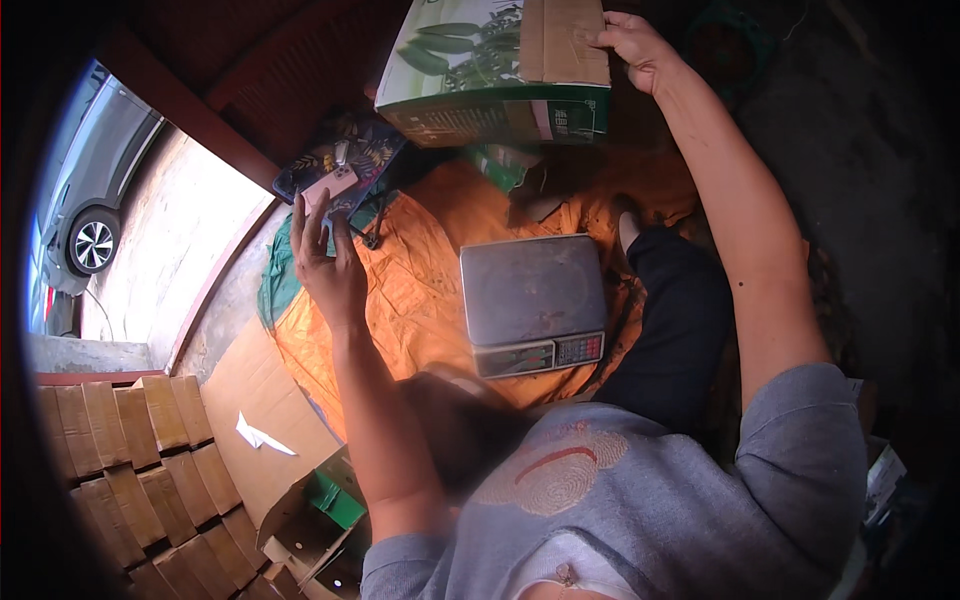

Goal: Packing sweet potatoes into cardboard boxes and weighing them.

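Note:
At the top of the head view is a printed cardboard box [455, 85], white and green with leafy pictures and a brown flap panel. My right hand [637, 48] is closed on its right edge, that arm stretched far forward. My left hand [328, 265] is raised on the left with its fingers spread and nothing in it. Just beyond its fingertips, a pink phone [330, 188] lies on a dark leaf-patterned surface [370, 150]. Between my arms a digital weighing scale [533, 290] rests with its bare metal plate up and its keypad towards me.
An orange sheet [420, 265] lies crumpled under the scale. Stacked brown cartons [150, 480] fill the lower left, beside an open cardboard box [320, 520] with green inside. A flat cardboard piece [265, 400] carries a white scrap. Outside the doorway stands a car [95, 180].

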{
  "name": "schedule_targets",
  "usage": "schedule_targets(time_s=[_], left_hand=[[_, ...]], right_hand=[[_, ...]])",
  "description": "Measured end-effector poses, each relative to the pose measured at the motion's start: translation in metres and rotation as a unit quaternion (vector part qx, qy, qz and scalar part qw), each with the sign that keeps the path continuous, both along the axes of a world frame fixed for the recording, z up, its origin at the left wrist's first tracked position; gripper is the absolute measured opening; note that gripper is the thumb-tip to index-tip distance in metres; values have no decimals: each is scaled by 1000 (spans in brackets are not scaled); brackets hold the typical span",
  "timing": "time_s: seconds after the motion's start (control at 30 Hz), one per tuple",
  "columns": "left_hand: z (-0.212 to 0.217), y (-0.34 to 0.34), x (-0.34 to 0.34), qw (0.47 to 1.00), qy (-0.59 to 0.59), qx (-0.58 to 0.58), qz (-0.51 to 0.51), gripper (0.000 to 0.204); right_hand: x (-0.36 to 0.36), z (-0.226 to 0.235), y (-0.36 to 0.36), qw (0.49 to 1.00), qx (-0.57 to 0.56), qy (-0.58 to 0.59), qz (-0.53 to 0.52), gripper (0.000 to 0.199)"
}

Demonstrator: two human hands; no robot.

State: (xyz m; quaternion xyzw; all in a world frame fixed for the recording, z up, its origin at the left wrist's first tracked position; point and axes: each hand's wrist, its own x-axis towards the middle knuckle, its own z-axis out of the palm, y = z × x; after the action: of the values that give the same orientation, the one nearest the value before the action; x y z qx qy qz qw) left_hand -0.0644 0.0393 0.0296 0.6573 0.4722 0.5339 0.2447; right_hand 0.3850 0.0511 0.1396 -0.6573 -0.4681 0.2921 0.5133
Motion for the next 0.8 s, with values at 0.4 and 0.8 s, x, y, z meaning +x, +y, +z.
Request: schedule_targets(time_s=[0.4, 0.8], left_hand=[[-44, -7, -35, 926, -239, -288, -57, 60], [-70, -30, -6, 884, -119, -413, -184, 62]], right_hand=[[-133, -58, -219, 893, 33, -385, 231, 27], [-83, -157, -293, 841, 91, -465, 261, 28]])
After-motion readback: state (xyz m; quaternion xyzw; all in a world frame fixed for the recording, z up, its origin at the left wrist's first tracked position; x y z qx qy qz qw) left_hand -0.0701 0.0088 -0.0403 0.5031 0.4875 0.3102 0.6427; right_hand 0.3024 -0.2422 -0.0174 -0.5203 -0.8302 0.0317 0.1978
